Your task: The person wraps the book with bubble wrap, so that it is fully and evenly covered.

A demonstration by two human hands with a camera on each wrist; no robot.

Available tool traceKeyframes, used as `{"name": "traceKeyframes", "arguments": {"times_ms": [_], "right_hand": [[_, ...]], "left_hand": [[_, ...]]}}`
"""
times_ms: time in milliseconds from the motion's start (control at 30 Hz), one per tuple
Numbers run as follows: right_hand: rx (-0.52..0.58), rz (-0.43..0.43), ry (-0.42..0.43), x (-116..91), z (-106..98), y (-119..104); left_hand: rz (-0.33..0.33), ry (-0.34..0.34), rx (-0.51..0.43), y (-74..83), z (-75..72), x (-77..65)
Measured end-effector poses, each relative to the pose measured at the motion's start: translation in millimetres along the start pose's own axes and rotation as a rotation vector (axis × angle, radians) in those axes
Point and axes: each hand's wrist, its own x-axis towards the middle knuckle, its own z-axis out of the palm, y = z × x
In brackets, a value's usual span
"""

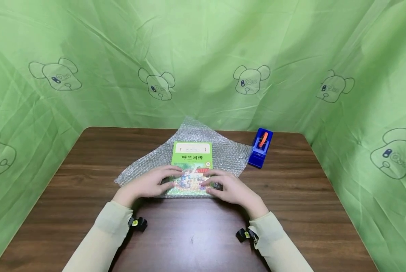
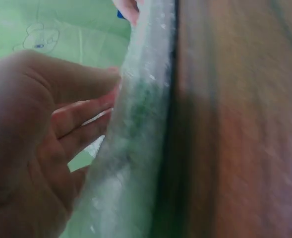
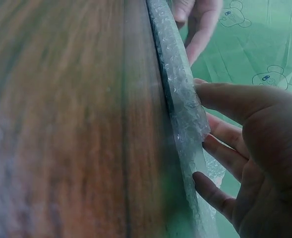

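A green paperback book (image 1: 192,153) with a picture on its lower cover lies on a sheet of bubble wrap (image 1: 148,156), its title facing up. Bubble wrap also runs along the book's near edge, as both wrist views show close up. My left hand (image 1: 148,183) rests its fingertips on the left side of the cover, thumb near the lower left. From the other side, my right hand (image 1: 231,189) touches the cover's right part with loosely bent fingers. In the right wrist view, the thumb and fingertips lie at the folded wrap (image 3: 183,109).
A blue tape dispenser (image 1: 257,155) with an orange wheel stands right of the book, beside the wrap's right corner. The brown wooden table (image 1: 196,234) is bounded behind and at the sides by green cloth (image 1: 203,37) with printed bear heads.
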Motion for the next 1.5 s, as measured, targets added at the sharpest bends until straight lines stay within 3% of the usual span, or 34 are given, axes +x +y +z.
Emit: {"name": "traceKeyframes", "arguments": {"times_ms": [200,400,633,833,1000,1133,1500], "right_hand": [[-0.004,-0.004,0.000,0.1,0.5,-1.7],[0.005,0.004,-0.007,0.9,1.2,-1.7],[0.019,0.014,-0.016,1.3,-0.2,-2.8],[0.030,0.005,-0.017,3.0,-2.1,-3.3],[0.033,0.007,-0.007,3.1,-2.6,-2.1],[0.021,0.018,-0.011,2.2,-1.9,-1.3],[0.021,0.011,-0.002,0.9,-2.3,-2.6]], "left_hand": [[-0.075,0.115,0.031,-6.9,-17.3,18.0],[-0.216,0.257,-0.030,-35.6,-51.1,36.4],[-0.389,0.236,-0.154,-67.0,-71.3,60.7],[-0.489,0.268,-0.292,-81.6,-66.9,82.0],[-0.507,0.339,-0.399,-89.0,-57.4,96.5],[-0.519,0.357,-0.466,-96.2,-47.4,105.5],[-0.535,0.362,-0.509,-92.5,-25.3,125.4]]}}
